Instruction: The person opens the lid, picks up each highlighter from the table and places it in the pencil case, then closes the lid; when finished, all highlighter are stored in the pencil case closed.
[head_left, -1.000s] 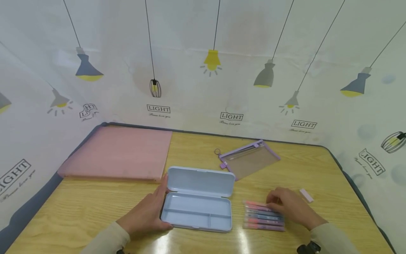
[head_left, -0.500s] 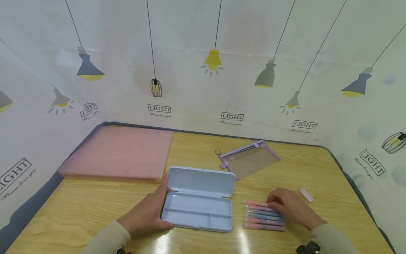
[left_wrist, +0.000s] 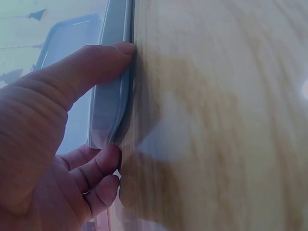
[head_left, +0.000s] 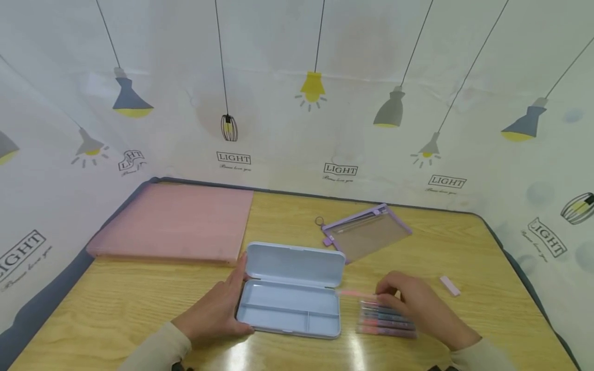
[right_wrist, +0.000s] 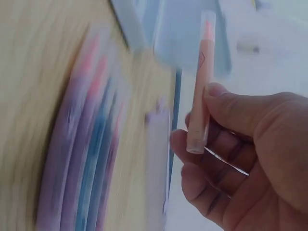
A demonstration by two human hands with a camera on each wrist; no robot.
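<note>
A light blue pencil case lies on the table with its lid raised, its compartments bare. My left hand holds the case's left end; in the left wrist view the thumb presses along its front wall and the other fingers bend at the end. My right hand pinches a peach highlighter between thumb and fingers, clear cap pointing away from the palm. In the head view that highlighter is raised over the table, its tip close to the case's right edge. Below the right hand lies a row of several pink, purple and blue highlighters.
A purple-edged mesh zip pouch with thin items inside lies behind the case. To the right sits a small pale pink block, perhaps an eraser. A large flat pink item covers the back left. A lamp-printed curtain surrounds the table.
My right hand has lifted the peach highlighter from the far end of the row and shifted it left toward the case. The left hand has stayed on the case.
</note>
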